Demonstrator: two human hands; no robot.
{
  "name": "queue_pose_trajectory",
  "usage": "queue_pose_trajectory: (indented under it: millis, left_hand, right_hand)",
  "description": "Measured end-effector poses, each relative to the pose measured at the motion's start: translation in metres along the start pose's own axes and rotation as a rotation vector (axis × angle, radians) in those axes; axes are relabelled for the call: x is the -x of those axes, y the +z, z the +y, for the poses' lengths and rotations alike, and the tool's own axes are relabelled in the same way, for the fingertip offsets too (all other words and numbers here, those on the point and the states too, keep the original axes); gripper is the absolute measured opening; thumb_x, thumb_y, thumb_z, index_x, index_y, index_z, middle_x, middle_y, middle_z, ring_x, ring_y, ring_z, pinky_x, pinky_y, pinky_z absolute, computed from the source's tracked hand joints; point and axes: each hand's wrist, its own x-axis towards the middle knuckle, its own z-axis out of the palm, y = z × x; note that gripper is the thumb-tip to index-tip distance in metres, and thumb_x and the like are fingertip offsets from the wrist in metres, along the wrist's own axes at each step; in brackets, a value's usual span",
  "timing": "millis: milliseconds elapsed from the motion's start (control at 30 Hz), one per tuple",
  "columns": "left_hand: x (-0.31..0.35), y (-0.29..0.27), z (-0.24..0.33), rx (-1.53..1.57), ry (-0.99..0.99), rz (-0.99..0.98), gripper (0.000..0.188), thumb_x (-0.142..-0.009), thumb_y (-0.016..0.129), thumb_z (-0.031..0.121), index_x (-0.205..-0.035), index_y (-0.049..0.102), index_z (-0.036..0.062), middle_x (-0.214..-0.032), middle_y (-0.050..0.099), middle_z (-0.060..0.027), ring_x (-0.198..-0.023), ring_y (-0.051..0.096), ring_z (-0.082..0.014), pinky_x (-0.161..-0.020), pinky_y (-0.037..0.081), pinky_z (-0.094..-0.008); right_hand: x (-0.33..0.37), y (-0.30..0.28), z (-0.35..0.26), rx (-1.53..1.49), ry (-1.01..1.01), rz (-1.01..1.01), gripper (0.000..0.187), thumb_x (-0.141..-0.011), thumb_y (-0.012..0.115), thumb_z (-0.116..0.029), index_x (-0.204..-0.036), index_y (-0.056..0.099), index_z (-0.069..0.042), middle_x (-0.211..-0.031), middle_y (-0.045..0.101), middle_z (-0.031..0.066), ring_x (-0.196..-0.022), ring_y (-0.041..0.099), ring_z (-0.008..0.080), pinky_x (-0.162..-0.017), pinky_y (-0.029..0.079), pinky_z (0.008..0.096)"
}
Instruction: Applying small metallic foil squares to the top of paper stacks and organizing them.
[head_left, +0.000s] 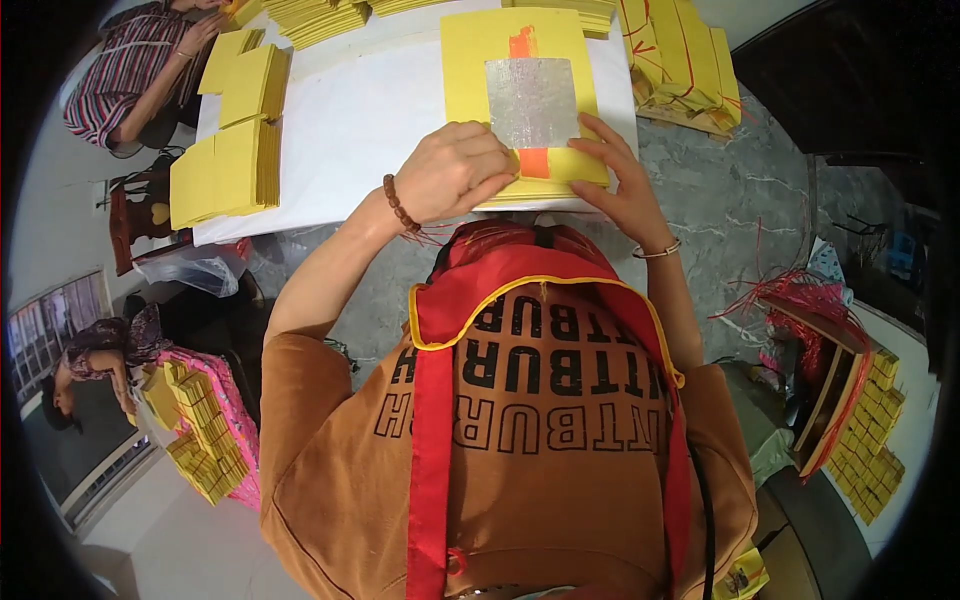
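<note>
We are in a small hand-craft workshop for paper goods, as shown by the white worktable (350,120) loaded with stacks of yellow paper sheets (225,165), tied yellow bundles (680,60) alongside, more piled on the floor (205,435), and other seated workers (135,65).

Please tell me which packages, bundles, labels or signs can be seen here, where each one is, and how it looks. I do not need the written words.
Top sheet: under both hands on the white table; yellow square, silver foil square, orange stripe.
Loose yellow stacks: table's left edge; flat, rectangular.
Tied bundles: table's right end; yellow, red string.
Small yellow packs: lower right, in rows.
Yellow packs: lower left, on pink cloth.
Signs or screens: none visible.
</note>
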Motion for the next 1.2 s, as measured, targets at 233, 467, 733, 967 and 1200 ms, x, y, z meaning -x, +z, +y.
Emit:
queue_pose_trajectory:
  millis: [233,467,733,967,1200]
  left_hand:
    - [-0.005,-0.001,-0.001,0.049,-0.055,-0.023,0.011,-0.078,0.061,0.012,-0.079,0.060,0.0011,-0.078,0.058,-0.0111,-0.075,0.055,-0.0286,-0.066,0.046,-0.0349]
    - [-0.006,0.000,-0.003,0.192,-0.169,-0.036,0.011,-0.076,0.056,0.015,-0.075,0.062,0.0058,-0.075,0.059,-0.0068,-0.078,0.055,-0.0249,-0.066,0.046,-0.0348]
    - [-0.011,-0.003,-0.005,0.292,-0.314,-0.139,0.008,-0.072,0.060,0.013,-0.073,0.062,0.0048,-0.075,0.059,-0.0062,-0.077,0.055,-0.0213,-0.067,0.045,-0.0308]
    - [-0.013,-0.003,-0.013,0.388,-0.365,-0.199,0.011,-0.073,0.059,0.013,-0.074,0.061,0.0025,-0.072,0.059,-0.0058,-0.075,0.054,-0.0202,-0.067,0.044,-0.0302]
    - [-0.008,-0.006,-0.013,0.592,-0.458,-0.142,0.012,-0.078,0.058,0.011,-0.081,0.063,0.0006,-0.071,0.055,-0.0052,-0.072,0.052,-0.0151,-0.065,0.041,-0.0275]
  right_hand:
    - [0.002,0.002,0.005,-0.122,0.039,0.016,0.030,-0.076,0.068,-0.021,-0.102,0.063,-0.006,-0.135,0.042,0.0123,-0.125,0.037,0.0258,-0.103,0.028,0.0356]
    - [0.001,0.005,-0.003,-0.191,0.075,0.059,0.024,-0.076,0.068,-0.019,-0.096,0.064,-0.006,-0.135,0.041,0.0128,-0.126,0.036,0.0252,-0.103,0.027,0.0347]
    - [0.000,0.007,0.001,-0.205,0.077,0.060,0.024,-0.075,0.068,-0.018,-0.096,0.064,-0.006,-0.136,0.041,0.0121,-0.127,0.034,0.0252,-0.104,0.026,0.0347]
    - [0.000,0.007,0.002,-0.132,0.050,0.073,0.025,-0.075,0.068,-0.015,-0.098,0.063,-0.007,-0.135,0.042,0.0103,-0.125,0.036,0.0241,-0.103,0.028,0.0345]
    - [-0.005,0.012,0.010,-0.148,0.046,0.131,0.018,-0.079,0.064,-0.011,-0.096,0.063,-0.007,-0.127,0.049,0.0082,-0.119,0.043,0.0225,-0.099,0.032,0.0330]
